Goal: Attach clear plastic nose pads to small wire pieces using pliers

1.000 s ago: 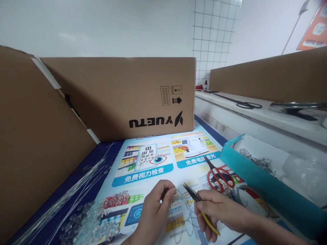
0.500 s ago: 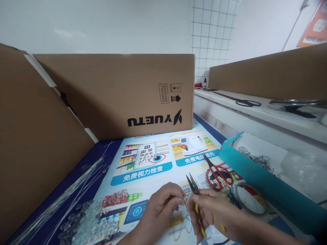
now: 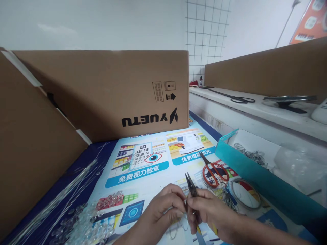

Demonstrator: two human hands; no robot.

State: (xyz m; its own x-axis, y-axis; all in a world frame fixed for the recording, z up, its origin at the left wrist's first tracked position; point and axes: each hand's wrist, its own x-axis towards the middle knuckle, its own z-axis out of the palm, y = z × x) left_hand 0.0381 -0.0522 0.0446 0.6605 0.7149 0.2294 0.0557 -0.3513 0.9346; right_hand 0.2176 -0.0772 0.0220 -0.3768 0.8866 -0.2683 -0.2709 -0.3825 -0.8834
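Observation:
My left hand [image 3: 159, 212] pinches a thin bent wire piece [image 3: 178, 223] over the printed poster [image 3: 143, 160] at the bottom middle. My right hand [image 3: 208, 212] holds yellow-handled needle-nose pliers [image 3: 191, 186], jaws pointing up and away. The fingertips of both hands meet at the wire. A pile of clear glass beads [image 3: 84, 224] lies left of my left hand. Red-handled scissors [image 3: 213, 172] rest on the poster just beyond my right hand.
Long straight wires [image 3: 58, 200] lie at the left beside a cardboard wall [image 3: 33, 153]. A YUETU carton [image 3: 114, 92] stands behind. A teal tray [image 3: 255, 177] holding wire hooks sits right, next to a wire coil [image 3: 245, 194]. Black scissors [image 3: 237, 99] lie on the white shelf.
My right hand has swung the pliers upright and moved in against my left hand; both hands now meet at the wire. The view has shifted slightly.

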